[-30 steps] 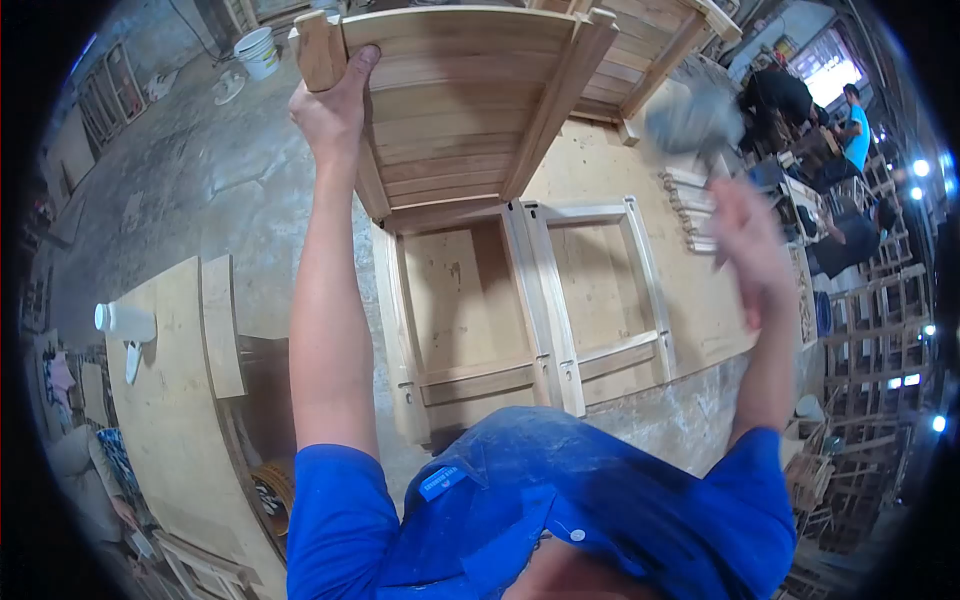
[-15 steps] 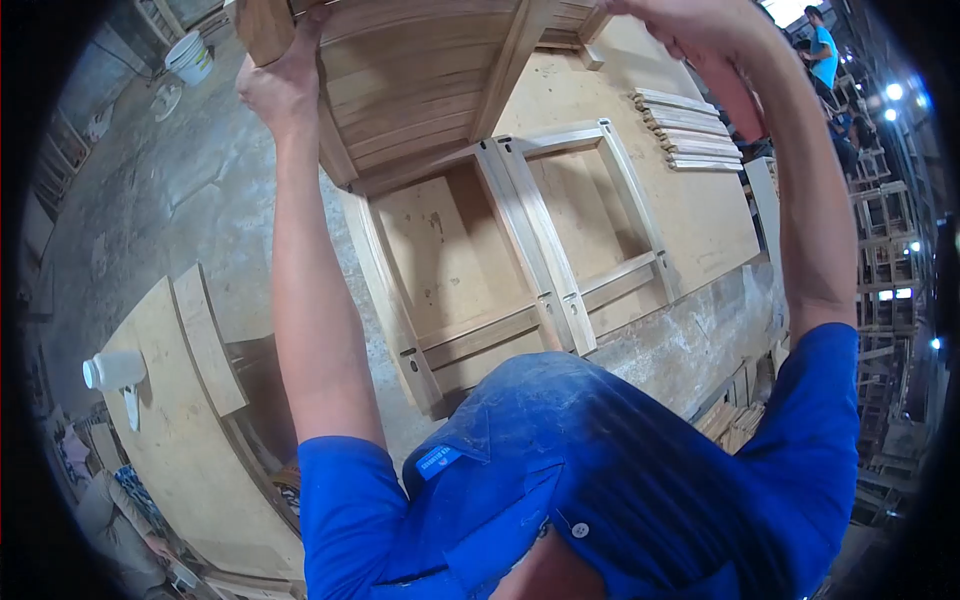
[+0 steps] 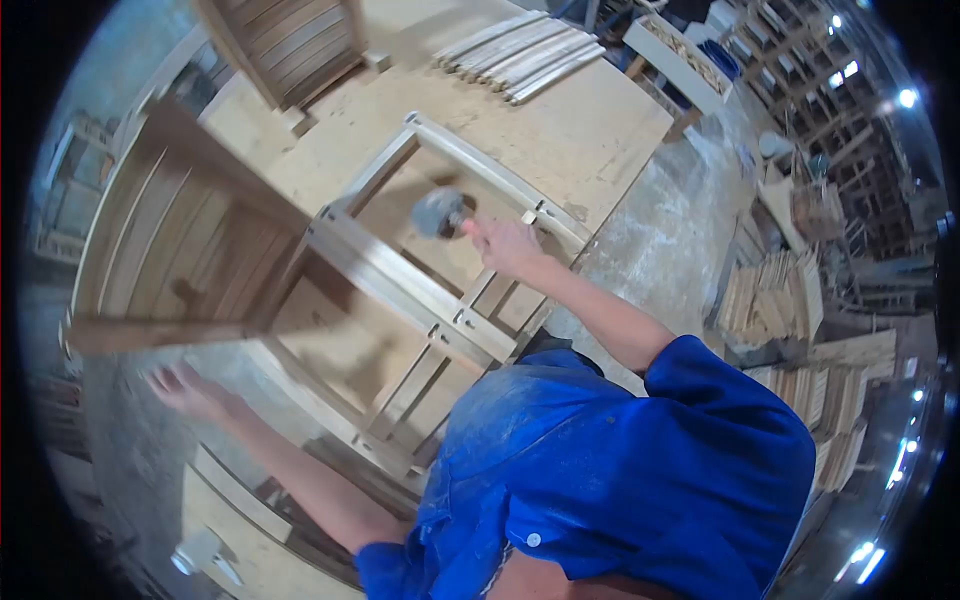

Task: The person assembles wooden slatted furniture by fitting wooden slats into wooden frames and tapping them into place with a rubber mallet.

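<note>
My right hand point(image 3: 508, 246) is closed round the handle of a mallet point(image 3: 440, 213), whose dark head is blurred by motion over a wooden frame point(image 3: 470, 150) lying on the work table. Beside it, a second frame point(image 3: 290, 345) carries a slatted wooden panel point(image 3: 190, 240) that stands up from its far end. Near the panel's lower left edge my left hand point(image 3: 185, 390) hangs in the air, fingers apart, holding nothing.
Another slatted panel point(image 3: 300, 45) stands at the table's far side, near a row of wooden strips point(image 3: 520, 55). A bench point(image 3: 250, 540) with a white container point(image 3: 200, 548) is at lower left. Stacked wood pieces point(image 3: 775, 300) lie at right.
The view has turned. My left hand has let go of the slatted panel, which now stands on the left frame. My right hand has come down over the right frame and now holds the mallet.
</note>
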Demonstrator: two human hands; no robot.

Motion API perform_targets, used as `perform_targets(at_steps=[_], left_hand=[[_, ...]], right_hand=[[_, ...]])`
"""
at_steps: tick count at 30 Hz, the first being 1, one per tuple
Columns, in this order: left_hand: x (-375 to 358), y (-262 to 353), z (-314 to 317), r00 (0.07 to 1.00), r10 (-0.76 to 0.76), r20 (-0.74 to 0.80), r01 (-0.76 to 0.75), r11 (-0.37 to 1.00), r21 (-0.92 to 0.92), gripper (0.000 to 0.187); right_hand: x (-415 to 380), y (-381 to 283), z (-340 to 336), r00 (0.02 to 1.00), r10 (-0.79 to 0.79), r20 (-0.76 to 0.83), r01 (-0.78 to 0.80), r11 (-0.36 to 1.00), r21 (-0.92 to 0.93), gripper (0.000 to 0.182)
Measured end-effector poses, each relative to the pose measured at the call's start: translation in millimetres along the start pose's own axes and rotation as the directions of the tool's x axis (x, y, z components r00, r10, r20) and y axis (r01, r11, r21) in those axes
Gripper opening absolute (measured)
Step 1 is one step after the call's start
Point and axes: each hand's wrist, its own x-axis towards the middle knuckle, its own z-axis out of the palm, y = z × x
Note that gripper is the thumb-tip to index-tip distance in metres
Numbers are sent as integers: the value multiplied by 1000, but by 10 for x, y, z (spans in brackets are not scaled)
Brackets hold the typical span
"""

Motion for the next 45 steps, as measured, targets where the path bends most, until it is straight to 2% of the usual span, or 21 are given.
perform_targets(at_steps=[2,4,6,8,12,14,20,21,22,24,26,27,30,31,33,36,39,40,41,43,45], left_hand=[[-680,-157,-206,991,114,63,-117,992,42,81],[-1370,-161,-382,994,-56,90,51,997,49,75],[-1933,-7,-460,980,-178,86,162,973,167,71],[-2257,135,-498,976,-201,87,173,951,257,71],[-2630,577,-211,969,-241,56,226,954,195,73],[-2685,780,24,982,-151,114,127,973,194,73],[-2869,1255,1038,927,-176,331,176,984,30,71],[-2894,1341,1268,887,-186,423,202,979,7,67],[-2916,1406,1509,840,-192,508,230,973,-12,63],[-3024,1512,2086,612,-267,744,410,912,-10,49],[-3277,1534,2698,401,-171,900,250,966,73,42],[-3491,1433,2966,271,-185,945,324,942,91,46],[-3986,1569,3538,-228,-330,916,549,733,401,49],[-4108,1575,3615,-221,-337,915,559,725,402,49],[-4346,1494,3706,-477,-291,829,523,664,535,42],[-4463,1417,3622,-505,-185,843,608,617,499,38],[-4300,1385,3461,-400,-159,903,604,695,390,40],[-4102,1556,3275,-275,-150,950,528,802,280,43],[-4029,1584,3081,-132,-125,983,495,851,175,43],[-3671,1517,2737,156,111,982,295,943,-153,42],[-3102,1550,2297,277,65,959,179,977,-118,39]], right_hand=[[141,138,-99,1000,-16,18,14,996,93,48],[616,485,-329,928,-28,-370,131,958,254,51],[1338,981,-469,862,192,-469,6,922,387,63],[2064,1373,-485,834,394,-387,-211,875,435,80],[2586,1352,-874,882,425,-204,-256,794,551,94],[2731,1369,-843,792,598,-123,-447,706,549,92],[2663,1743,-706,713,675,-188,-386,602,699,67],[2461,1810,-809,778,619,-107,-334,552,764,62],[2221,1920,-843,837,546,-28,-291,489,822,57],[1767,2082,-720,900,434,39,-202,336,920,50],[1078,2066,-798,929,344,137,-180,97,979,42],[759,2090,-799,932,316,178,-207,62,976,42],[-58,1987,-957,936,212,282,-285,-19,958,43],[-247,1933,-991,935,204,291,-296,-10,955,43],[-538,1904,-1056,946,200,255,-271,53,961,45],[-821,1962,-1120,947,241,214,-249,124,961,41],[-1069,2381,-1129,901,433,15,-205,397,895,36],[-1134,2540,-1325,888,460,4,-288,549,784,42],[-1222,2670,-1414,834,514,-202,-216,639,738,43],[-1040,3285,-1517,734,468,-492,245,493,835,36],[-655,3263,-2053,624,113,-773,288,887,361,16]])
